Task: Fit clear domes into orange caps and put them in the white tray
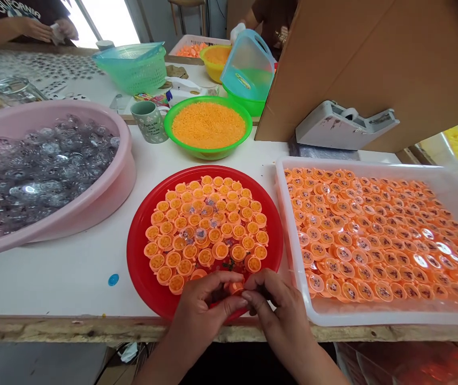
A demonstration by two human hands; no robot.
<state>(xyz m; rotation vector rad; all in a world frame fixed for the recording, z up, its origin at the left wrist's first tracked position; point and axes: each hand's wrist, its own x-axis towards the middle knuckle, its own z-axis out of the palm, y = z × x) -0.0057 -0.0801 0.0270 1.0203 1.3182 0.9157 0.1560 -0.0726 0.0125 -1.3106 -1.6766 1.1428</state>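
Observation:
My left hand point(203, 307) and my right hand point(279, 307) meet over the near rim of a red plate point(140, 267). Together their fingertips pinch one small orange cup point(236, 289). The plate holds several small orange cups point(207, 227) filled with orange beads, a few of them capped with clear lids. To the right, a white tray point(373, 319) is packed with several capped orange cups point(373, 230). At the left stands a pink basin point(92, 206) full of clear lids point(40, 171).
A green bowl of orange beads point(208, 125) and a mug point(149, 122) stand behind the plate. A tape dispenser point(343, 125) sits under a cardboard box point(373, 59). Other people's hands point(40, 29) work at the far table. A blue button point(113, 279) lies near the edge.

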